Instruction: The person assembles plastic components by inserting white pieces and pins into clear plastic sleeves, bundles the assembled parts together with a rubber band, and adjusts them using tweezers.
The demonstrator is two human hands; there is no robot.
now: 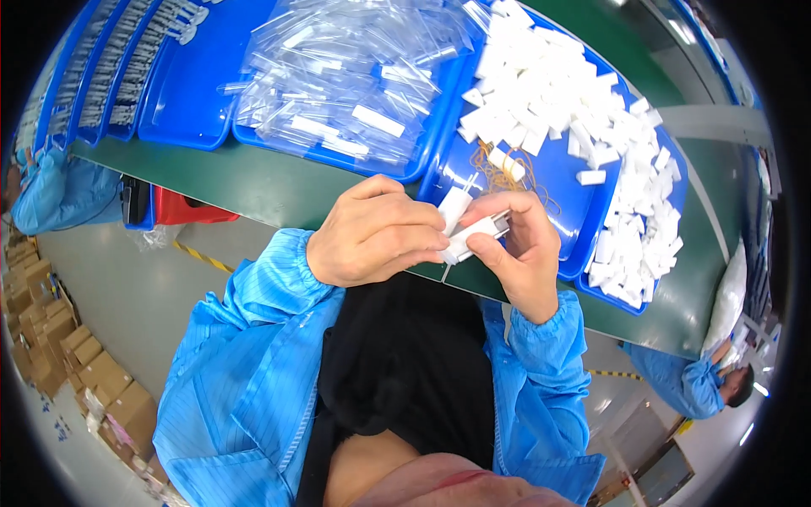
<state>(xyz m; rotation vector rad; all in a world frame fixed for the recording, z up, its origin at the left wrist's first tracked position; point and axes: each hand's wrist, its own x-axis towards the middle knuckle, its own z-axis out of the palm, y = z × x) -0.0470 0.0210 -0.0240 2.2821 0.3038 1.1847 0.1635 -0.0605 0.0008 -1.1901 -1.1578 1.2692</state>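
Observation:
Above the near edge of the green table, both my hands are closed around small white plug adapters. My left hand (pixel 380 232) pinches one white plug adapter (pixel 454 205), whose thin metal prongs point up and away from me. Between the thumb and fingers of my right hand (pixel 525 245) is a second white plug adapter (pixel 473 238), its prongs toward the right. The lower ends of the two adapters meet near my left fingertips, which partly hide them. Just beyond, tan rubber bands (pixel 528 188) lie in a blue tray (pixel 570 228).
White block-shaped pieces (pixel 532 80) are heaped in the right trays. A blue tray (pixel 329 160) holds clear plastic sleeves (pixel 338 76). Stacked blue trays (pixel 93 84) with rows of parts stand far left. People in blue sit at left (pixel 68 190) and right (pixel 688 380).

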